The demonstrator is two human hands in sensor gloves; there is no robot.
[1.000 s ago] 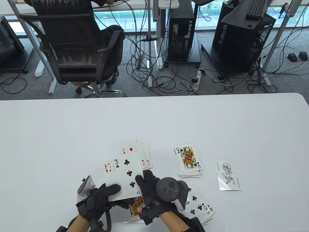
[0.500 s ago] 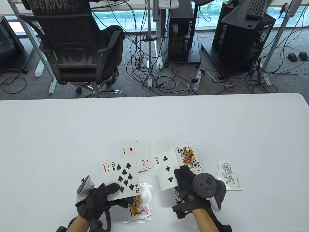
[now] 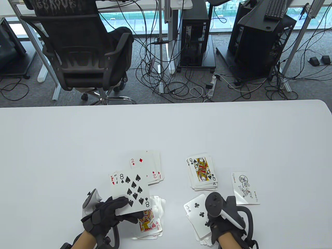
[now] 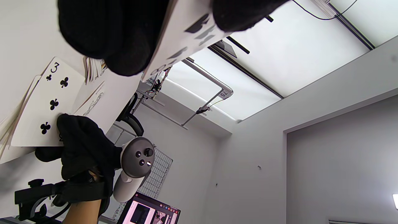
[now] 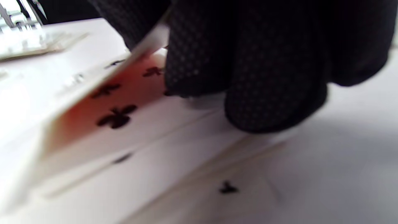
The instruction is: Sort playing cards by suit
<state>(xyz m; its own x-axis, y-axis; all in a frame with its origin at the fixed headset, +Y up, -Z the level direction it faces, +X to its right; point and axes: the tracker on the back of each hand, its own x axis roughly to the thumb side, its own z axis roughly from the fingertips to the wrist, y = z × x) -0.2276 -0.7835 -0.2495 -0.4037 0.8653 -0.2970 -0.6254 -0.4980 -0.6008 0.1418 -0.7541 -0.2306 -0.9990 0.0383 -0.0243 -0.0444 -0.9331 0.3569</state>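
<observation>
Since half a second earlier, our right hand (image 3: 225, 223) had carried the 3 of clubs (image 3: 198, 215) from beside the queen down to the club pile (image 3: 205, 240) at the near right edge of the table (image 3: 166, 129). We pinched that card at its near end between thumb and fingers, its face up and slightly raised over the pile in the blurred right wrist view. Our left hand (image 3: 106, 215) had not moved; it gripped a small fan of cards (image 3: 129, 190) between thumb and fingers, the 8 of spades on top. Under that fan lay a heart pile (image 3: 150, 224) showing a jack. Farther out sat the diamond pile (image 3: 149, 166) topped by a 2, the spade pile (image 3: 202, 172) topped by a queen, and a lone joker (image 3: 245, 188) to the right.
</observation>
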